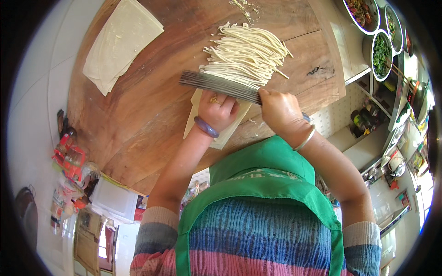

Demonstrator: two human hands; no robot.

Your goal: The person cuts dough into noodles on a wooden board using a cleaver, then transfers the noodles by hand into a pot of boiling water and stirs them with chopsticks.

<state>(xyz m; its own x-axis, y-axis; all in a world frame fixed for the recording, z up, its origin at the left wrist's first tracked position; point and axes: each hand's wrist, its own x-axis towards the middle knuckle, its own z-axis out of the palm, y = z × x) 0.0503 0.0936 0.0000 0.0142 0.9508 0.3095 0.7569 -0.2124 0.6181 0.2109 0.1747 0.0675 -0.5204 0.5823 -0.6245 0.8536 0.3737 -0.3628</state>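
Observation:
My right hand (281, 108) grips a wide-bladed kitchen knife (221, 86) by its handle end. The blade looks blurred and lies across the front of my left fingers. With its fingers bent, my left hand (219, 108) presses down on folded dough sheets (234, 129), whose near part shows under my wrist. Just beyond the blade lies a heap of cut noodles (245, 55), pale strands running roughly side by side. A separate stack of flat dough sheets (121, 45) rests at the far left of the wooden board (165, 114).
Dough crumbs (243, 8) lie at the board's far side. Beyond its right edge stand a bowl of chopped greens (381, 55) and a bowl of reddish food (361, 15). Chopsticks (399, 72) lean there. Plastic packages (70, 155) and a white container (115, 198) sit at lower left.

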